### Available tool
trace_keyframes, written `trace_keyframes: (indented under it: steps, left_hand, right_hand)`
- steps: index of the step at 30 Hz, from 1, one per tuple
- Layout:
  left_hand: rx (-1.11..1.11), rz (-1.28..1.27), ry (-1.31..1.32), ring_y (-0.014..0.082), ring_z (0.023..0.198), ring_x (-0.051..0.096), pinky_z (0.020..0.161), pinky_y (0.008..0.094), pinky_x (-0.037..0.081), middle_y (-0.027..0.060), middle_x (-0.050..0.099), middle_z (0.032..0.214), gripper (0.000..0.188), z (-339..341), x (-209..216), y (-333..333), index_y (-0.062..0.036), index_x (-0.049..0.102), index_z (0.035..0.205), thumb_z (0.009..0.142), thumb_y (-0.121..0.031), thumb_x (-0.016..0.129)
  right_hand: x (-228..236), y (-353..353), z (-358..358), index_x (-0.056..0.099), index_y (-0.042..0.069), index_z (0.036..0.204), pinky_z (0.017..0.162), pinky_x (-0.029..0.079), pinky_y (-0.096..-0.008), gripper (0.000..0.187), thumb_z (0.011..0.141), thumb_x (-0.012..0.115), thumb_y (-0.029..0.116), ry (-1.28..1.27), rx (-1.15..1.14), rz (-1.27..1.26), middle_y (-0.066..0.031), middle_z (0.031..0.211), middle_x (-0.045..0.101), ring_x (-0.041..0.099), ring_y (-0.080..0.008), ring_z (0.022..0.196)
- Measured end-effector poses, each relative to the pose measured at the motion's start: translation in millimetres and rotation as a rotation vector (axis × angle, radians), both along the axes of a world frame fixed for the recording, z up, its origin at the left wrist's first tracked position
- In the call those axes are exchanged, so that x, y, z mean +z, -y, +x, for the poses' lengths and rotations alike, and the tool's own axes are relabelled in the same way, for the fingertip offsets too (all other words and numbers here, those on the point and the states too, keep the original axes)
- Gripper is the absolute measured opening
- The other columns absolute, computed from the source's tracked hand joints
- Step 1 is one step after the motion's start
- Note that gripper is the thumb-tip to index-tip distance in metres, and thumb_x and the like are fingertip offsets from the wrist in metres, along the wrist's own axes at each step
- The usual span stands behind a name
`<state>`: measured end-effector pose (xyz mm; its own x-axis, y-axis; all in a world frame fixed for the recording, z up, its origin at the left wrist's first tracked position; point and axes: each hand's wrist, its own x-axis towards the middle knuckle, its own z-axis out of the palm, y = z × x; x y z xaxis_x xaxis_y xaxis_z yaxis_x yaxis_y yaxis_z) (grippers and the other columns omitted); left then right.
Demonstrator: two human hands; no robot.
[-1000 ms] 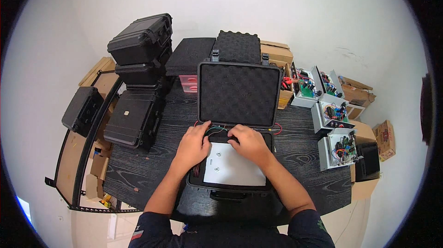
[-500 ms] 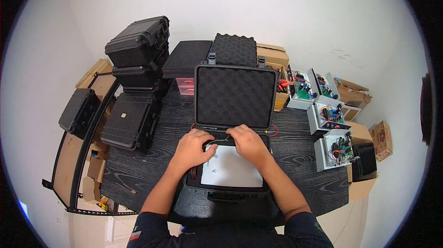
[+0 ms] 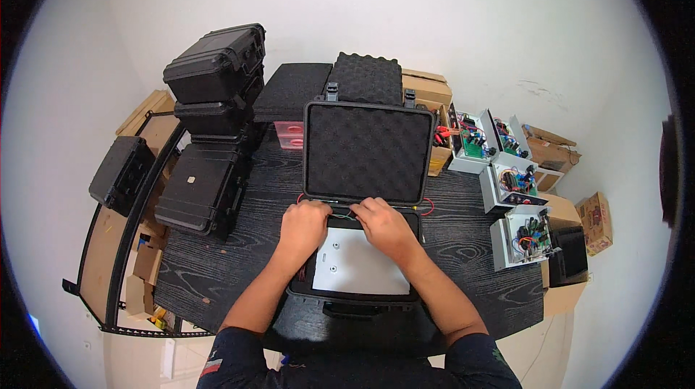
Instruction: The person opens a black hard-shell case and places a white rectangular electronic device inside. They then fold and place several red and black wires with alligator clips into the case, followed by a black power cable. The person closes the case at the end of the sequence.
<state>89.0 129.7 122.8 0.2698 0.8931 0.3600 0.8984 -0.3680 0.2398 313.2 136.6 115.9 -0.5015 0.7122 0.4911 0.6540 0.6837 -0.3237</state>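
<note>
An open black hard case [image 3: 376, 308] lies in front of me, its lid raised and lined with dark egg-crate foam [image 3: 368, 153]. A white flat panel [image 3: 362, 262] with small round fittings fills most of its base. At the panel's far edge, my left hand [image 3: 305, 225] is closed at the left end of a thin green wire [image 3: 342, 216]. My right hand [image 3: 382, 225] pinches the same wire a little further right. My fingers partly hide the wire. A red wire [image 3: 428, 206] loops out beside the hinge on the right.
Closed black cases [image 3: 210, 63] are stacked on the left, with another case [image 3: 123, 172] on a metal-framed rack. White open housings with circuit boards [image 3: 521, 233] line the table's right side. Black foam sheets [image 3: 293, 88] and cardboard boxes [image 3: 427, 88] stand behind the lid.
My left hand has turned and moved slightly up toward the hinge, its thumb drawn in off the white panel. My right hand has barely shifted at the green wire.
</note>
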Motion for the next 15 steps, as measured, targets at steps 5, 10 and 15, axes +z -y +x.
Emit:
trace_keyframes:
  steps: [5,10,15]
  left_hand:
    - [-0.153,0.023,-0.098,0.0296,0.096,0.072,0.091,0.0441,0.054,0.0085,0.079,0.096,0.015,-5,1,-2,-0.0080,0.083,0.096,0.087,-0.009,0.071]
    - [-0.144,-0.006,-0.171,0.0306,0.102,0.068,0.095,0.0422,0.051,0.0101,0.077,0.100,0.023,-4,-1,1,-0.0073,0.084,0.099,0.083,-0.016,0.071]
    - [-0.168,-0.087,-0.179,0.0334,0.108,0.065,0.099,0.0441,0.051,0.0139,0.076,0.107,0.032,-1,5,3,-0.0049,0.083,0.106,0.081,-0.018,0.068]
  right_hand:
    - [-2,1,3,0.074,0.002,0.116,0.084,0.061,-0.0436,0.024,0.094,0.065,0.007,0.075,0.022,-0.025,-0.0137,0.099,0.070,0.072,-0.0341,0.097]
    - [-14,1,1,0.073,0.002,0.117,0.078,0.062,-0.0488,0.024,0.096,0.065,0.012,0.101,0.043,-0.115,-0.0187,0.093,0.076,0.076,-0.0388,0.087]
    - [5,9,-4,0.069,0.004,0.124,0.077,0.061,-0.0543,0.030,0.097,0.067,0.016,0.107,0.021,-0.281,-0.0243,0.087,0.076,0.076,-0.0428,0.082]
